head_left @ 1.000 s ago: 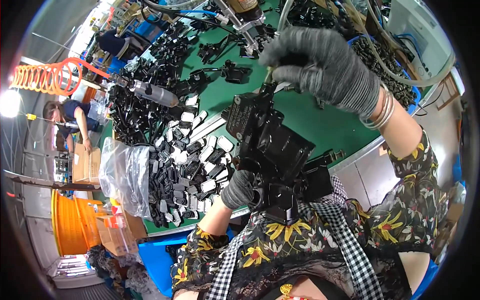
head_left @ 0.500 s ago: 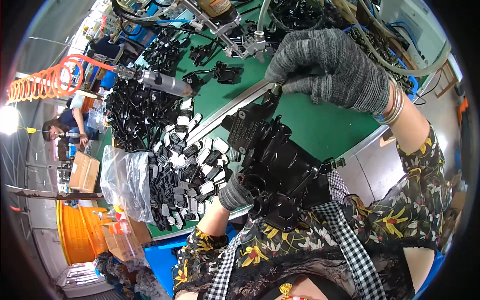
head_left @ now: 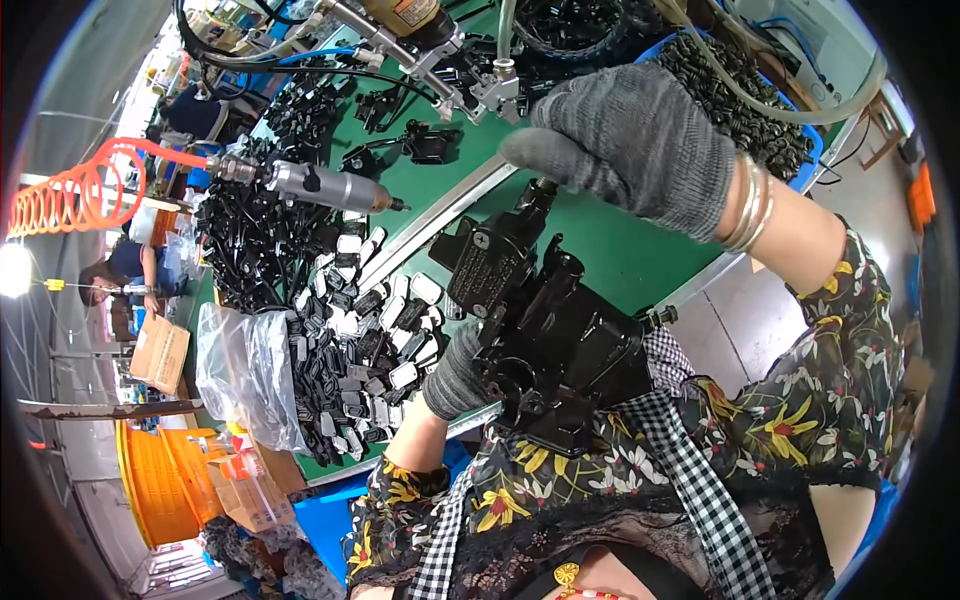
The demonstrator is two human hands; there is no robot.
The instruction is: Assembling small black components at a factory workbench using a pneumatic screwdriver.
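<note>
A glossy black brake master cylinder (head_left: 488, 262), its rectangular cap fixed with screws, is tilted in front of my chest. Bulky black housings (head_left: 575, 345) crowd against its lower right; I cannot tell whether all are one piece. My left hand (head_left: 458, 375), in a grey knit glove, grips the cylinder from its left side, fingers mostly hidden behind it. At its upper end, a short black fitting (head_left: 537, 195) points up. Just above that fitting is my gloved right hand (head_left: 640, 140), fingers curled and thumb stretched across; whatever is between them is hidden.
Small black and white caps (head_left: 380, 340) lie heaped on the green table (head_left: 640, 240), beside piled black parts (head_left: 265, 225). A pneumatic screwdriver (head_left: 325, 187) hangs at left on a red coiled hose. A metal fixture (head_left: 480, 95) stands behind; a blue bin (head_left: 740, 110) sits far right.
My right hand has shifted left and its pinch on the fitting has loosened, the thumb now lying across above it. The cylinder stays in my left hand, slightly shifted left.
</note>
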